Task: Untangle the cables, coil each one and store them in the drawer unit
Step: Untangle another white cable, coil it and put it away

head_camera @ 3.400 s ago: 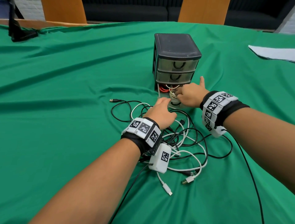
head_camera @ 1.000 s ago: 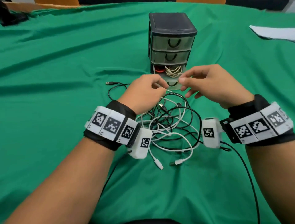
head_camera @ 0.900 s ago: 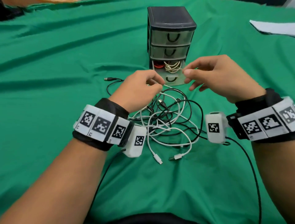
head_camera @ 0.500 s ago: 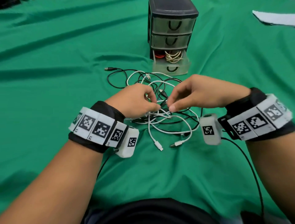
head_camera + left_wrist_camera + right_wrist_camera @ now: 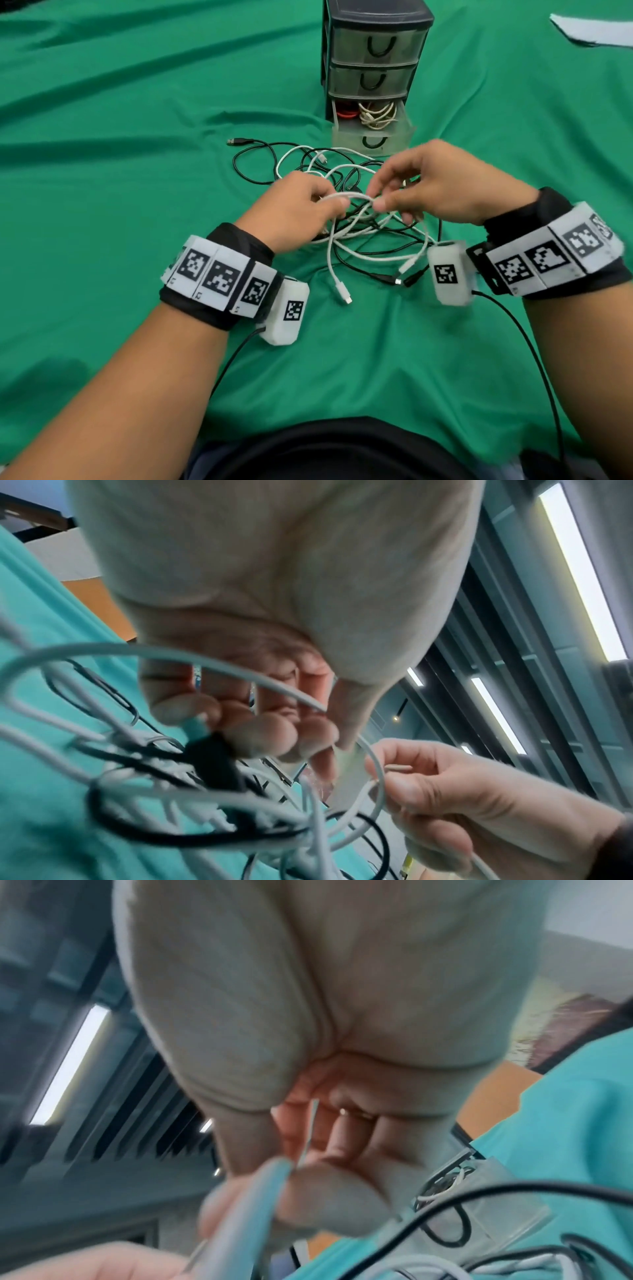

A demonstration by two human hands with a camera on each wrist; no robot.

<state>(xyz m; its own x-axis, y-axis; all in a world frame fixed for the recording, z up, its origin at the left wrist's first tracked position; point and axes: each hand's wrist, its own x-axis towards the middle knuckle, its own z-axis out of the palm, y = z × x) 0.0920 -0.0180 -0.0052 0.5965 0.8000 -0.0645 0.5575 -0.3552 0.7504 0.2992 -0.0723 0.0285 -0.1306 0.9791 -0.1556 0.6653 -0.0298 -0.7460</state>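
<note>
Nearest the person, two loose plug ends lie on the green cloth (image 5: 102, 171): a white connector (image 5: 343, 293) and, to its right, a black connector (image 5: 409, 281). Just beyond them both hands are lifted over the tangle of cables (image 5: 359, 236), a heap of white and black leads crossing one another near the middle of the surface. The left hand (image 5: 294, 209) pinches a white cable (image 5: 346, 197) between thumb and curled fingers; the right hand (image 5: 442, 185) grips the same white loop just beside it, fingertips nearly meeting the left thumb (the left wrist view shows the strand arching from one hand to the other). Past the hands, a black lead runs out leftward and ends in a USB plug (image 5: 236, 141) lying alone on the cloth. Farther on stands the drawer unit (image 5: 375, 51), dark-framed with three drawers, toward the far edge. Its bottom drawer (image 5: 373, 137) is pulled out, and holds a coiled cream cable (image 5: 376, 114) and a red cable (image 5: 346, 114) side by side. At the far right corner lies a white sheet (image 5: 596, 31).
</note>
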